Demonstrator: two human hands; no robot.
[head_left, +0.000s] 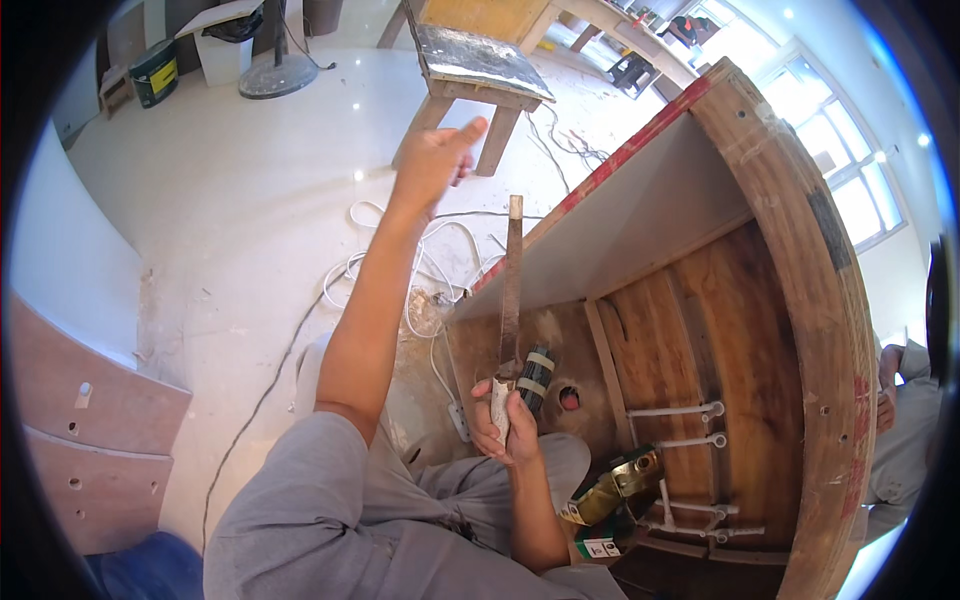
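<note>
Pinkish-brown boards (pixel 120 400) with holes start us off at eight o'clock, curved edges facing in. Round to ten, and it's a dark green bucket (pixel 155 80), then a white bin (pixel 225 60) with a black bag over its rim, and next to that a round grey base (pixel 278 78), nearing eleven. Down at eight again, a dark cord (pixel 262 400) snakes across the pale floor.

And up goes the left hand (pixel 432 172), blurred, just short of twelve! Thumb stuck out, fingers loosely curled, nothing visible in its grasp. Beyond it at twelve, a wooden stool (pixel 475 60) with a dark top.

Now the centre: a long flat tool (pixel 512 280) points its pale tip at twelve, and down at six the right hand (pixel 515 435) has it, fingers and thumb wrapped firmly round the whitish handle. Tight beside it at five, a dark cylinder (pixel 535 378) with pale bands; can't tell whether the hand touches it.

Further right, gold packaging (pixel 635 475) between four and five, white rods (pixel 680 411) at four, inside a wooden cabinet (pixel 830 330) whose thick rim sweeps through three. Bright window (pixel 840 130) at two, and past the rim, toward four, another person (pixel 905 430) in grey.
</note>
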